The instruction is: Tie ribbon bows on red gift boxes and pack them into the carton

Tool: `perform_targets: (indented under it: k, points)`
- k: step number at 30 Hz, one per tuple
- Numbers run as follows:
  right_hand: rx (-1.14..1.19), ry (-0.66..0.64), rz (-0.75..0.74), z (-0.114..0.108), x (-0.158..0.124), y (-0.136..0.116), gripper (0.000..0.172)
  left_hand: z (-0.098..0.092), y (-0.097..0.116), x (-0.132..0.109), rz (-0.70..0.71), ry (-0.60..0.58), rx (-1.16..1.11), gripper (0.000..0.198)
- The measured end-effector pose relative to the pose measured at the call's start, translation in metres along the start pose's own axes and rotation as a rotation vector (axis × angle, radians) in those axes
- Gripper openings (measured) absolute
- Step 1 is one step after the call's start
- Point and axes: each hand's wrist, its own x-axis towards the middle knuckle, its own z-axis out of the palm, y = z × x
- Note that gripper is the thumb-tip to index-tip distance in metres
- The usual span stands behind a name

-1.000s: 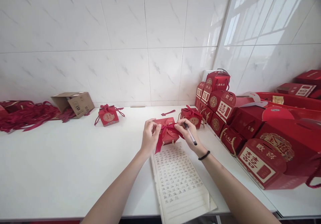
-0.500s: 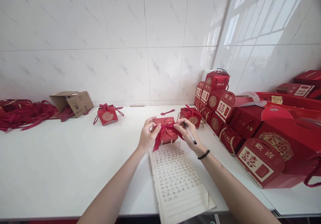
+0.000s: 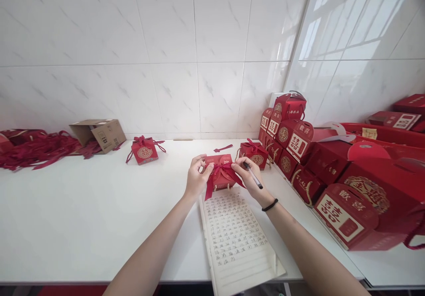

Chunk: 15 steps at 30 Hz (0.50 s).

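Note:
A small red gift box (image 3: 222, 182) with gold print and rope handles stands in front of me, at the top edge of a handwritten notebook (image 3: 237, 234). A dark red ribbon (image 3: 210, 186) is tied in a bow on top of it. My left hand (image 3: 196, 176) pinches the bow's left loop between thumb and finger. On the other side, my right hand (image 3: 249, 174) pinches the right loop and also keeps a pen (image 3: 253, 175) tucked against its fingers. The bow's knot sits between both hands, and its tails hang down the box front.
Beribboned boxes stand at the left (image 3: 144, 151) and just right of my hands. A loose ribbon piece (image 3: 223, 148) lies behind. Stacked red boxes (image 3: 299, 141) fill the right side. A cardboard carton (image 3: 108, 136) and a ribbon heap (image 3: 40, 151) lie far left on the white table (image 3: 99, 216).
Both hands keep their pinch on the bow loops, with only slight movement. The view has shifted a little, so the surroundings sit slightly further right.

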Motion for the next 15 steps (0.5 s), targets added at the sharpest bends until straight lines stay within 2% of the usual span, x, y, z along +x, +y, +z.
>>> perform_targets:
  k: [6,15]
  points:
    - [0.027,0.007,0.028,0.0005,-0.0001,-0.0005,0.032,0.0044,0.0019,-0.0037,0.049,0.082,0.068,0.025]
    - [0.000,0.038,0.014,-0.0004,0.0015,0.0074,0.030,0.0045,-0.0035,-0.0027,0.069,0.100,0.079,0.029]
